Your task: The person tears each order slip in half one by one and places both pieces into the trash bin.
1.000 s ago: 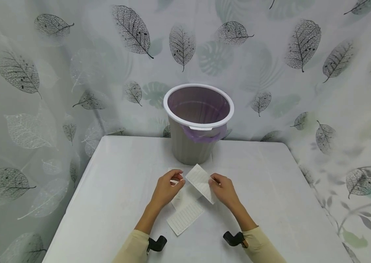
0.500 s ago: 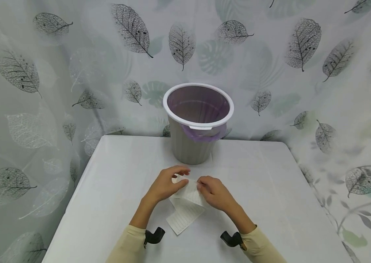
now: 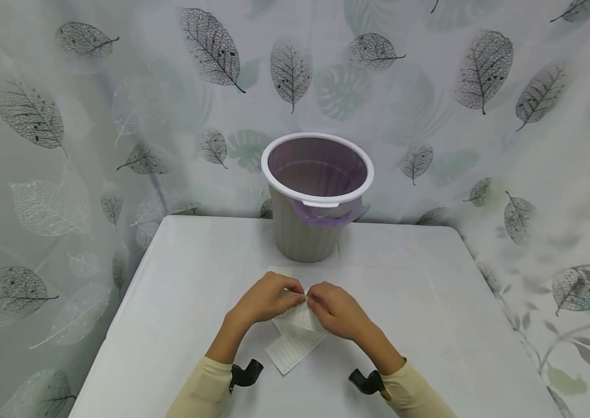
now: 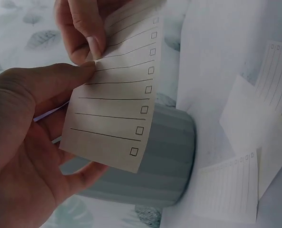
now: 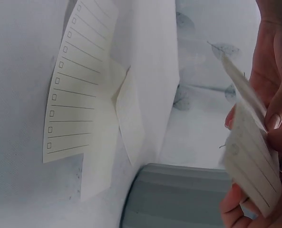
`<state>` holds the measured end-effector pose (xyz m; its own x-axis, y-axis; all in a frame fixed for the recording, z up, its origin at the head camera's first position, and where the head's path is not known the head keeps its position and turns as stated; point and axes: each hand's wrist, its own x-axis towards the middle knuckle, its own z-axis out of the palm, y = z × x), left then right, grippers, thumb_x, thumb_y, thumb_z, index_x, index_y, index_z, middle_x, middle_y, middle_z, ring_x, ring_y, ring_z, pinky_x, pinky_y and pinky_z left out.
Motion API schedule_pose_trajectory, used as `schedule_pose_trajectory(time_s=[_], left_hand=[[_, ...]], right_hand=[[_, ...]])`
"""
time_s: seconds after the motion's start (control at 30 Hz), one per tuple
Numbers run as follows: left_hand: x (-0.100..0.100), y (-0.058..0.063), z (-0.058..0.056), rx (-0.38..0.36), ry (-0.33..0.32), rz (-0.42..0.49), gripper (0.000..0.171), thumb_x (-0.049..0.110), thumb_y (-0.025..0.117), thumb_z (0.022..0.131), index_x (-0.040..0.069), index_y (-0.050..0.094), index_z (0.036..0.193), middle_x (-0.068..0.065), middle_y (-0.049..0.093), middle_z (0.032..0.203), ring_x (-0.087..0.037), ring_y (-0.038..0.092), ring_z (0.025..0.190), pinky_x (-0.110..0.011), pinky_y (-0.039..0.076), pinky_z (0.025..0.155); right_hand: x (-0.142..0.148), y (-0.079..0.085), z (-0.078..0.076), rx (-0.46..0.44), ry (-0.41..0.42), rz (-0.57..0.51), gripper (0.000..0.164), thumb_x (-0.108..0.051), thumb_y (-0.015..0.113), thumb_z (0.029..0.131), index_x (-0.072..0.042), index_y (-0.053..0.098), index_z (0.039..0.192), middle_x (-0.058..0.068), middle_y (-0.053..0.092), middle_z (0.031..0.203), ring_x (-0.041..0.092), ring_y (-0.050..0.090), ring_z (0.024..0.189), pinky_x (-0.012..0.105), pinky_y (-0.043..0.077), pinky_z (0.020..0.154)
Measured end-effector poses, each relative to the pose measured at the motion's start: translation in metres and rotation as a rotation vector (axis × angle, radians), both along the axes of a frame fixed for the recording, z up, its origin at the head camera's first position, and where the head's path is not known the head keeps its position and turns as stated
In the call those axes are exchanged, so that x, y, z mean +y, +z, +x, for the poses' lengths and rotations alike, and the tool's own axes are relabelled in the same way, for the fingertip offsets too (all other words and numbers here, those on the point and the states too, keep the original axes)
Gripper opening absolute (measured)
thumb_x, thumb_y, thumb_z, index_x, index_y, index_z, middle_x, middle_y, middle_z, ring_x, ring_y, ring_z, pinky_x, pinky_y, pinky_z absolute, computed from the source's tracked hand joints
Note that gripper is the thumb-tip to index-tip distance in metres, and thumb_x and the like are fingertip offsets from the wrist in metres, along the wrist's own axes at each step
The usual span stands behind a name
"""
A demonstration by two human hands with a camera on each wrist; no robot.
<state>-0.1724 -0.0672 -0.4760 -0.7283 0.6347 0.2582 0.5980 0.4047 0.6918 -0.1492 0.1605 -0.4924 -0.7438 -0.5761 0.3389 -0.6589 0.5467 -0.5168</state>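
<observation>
Both hands meet over the table, holding one lined checklist sheet [image 4: 117, 107] with small boxes along its edge. My left hand [image 3: 268, 299] pinches the sheet between thumb and fingers, its other fingers spread behind the paper in the left wrist view. Right beside that grip, my right hand [image 3: 340, 312] pinches the same sheet. In the right wrist view the held paper [image 5: 255, 164] looks bent near the fingertips. Beneath the hands, several loose sheets overlap on the table, among them a lined one [image 3: 295, 351] with boxes [image 5: 74, 104].
A grey waste bin [image 3: 300, 232] with a white rim and a purple liner stands behind the hands. The table [image 3: 169, 302] has a white cover. A leaf-patterned curtain [image 3: 169, 116] hangs around its back and sides. Black wrist mounts [image 3: 246, 373] sit at both sleeves.
The right hand has carried the sheet leftward to the left hand, and the sheet has turned. The left hand has come to pinch it too, and the fingertips now meet.
</observation>
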Motion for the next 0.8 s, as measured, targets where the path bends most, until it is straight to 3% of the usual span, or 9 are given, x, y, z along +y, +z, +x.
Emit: schedule_pose_trajectory(time_s=[0.27, 0.57, 0.8], left_hand=[[0.0008, -0.0012, -0.0002, 0.016, -0.021, 0.01, 0.005, 0.011, 0.075, 0.097, 0.013, 0.079, 0.096, 0.01, 0.072, 0.09, -0.004, 0.064, 0.081, -0.031, 0.054, 0.077], [0.0001, -0.0008, 0.002, 0.017, -0.036, 0.032, 0.007, 0.008, 0.073, 0.097, 0.012, 0.08, 0.095, 0.009, 0.074, 0.091, -0.005, 0.067, 0.086, -0.041, 0.058, 0.081], [-0.0021, -0.0007, 0.0033, 0.067, -0.033, 0.107, 0.006, 0.007, 0.077, 0.093, 0.008, 0.083, 0.095, 0.004, 0.077, 0.091, -0.005, 0.068, 0.083, -0.028, 0.056, 0.074]], right_hand=[[-0.0019, -0.0011, 0.001, 0.029, -0.005, -0.024, 0.01, -0.01, 0.064, 0.1, -0.014, 0.071, 0.095, -0.007, 0.064, 0.089, 0.008, 0.057, 0.079, 0.033, 0.052, 0.069], [-0.0033, -0.0017, 0.0017, 0.05, 0.01, -0.043, 0.011, -0.008, 0.065, 0.099, -0.014, 0.073, 0.095, -0.006, 0.066, 0.09, 0.008, 0.057, 0.078, 0.031, 0.053, 0.069], [-0.0038, -0.0019, 0.0005, 0.038, 0.046, -0.122, 0.014, -0.002, 0.065, 0.096, -0.013, 0.073, 0.094, -0.006, 0.066, 0.089, 0.007, 0.058, 0.077, 0.03, 0.052, 0.068]])
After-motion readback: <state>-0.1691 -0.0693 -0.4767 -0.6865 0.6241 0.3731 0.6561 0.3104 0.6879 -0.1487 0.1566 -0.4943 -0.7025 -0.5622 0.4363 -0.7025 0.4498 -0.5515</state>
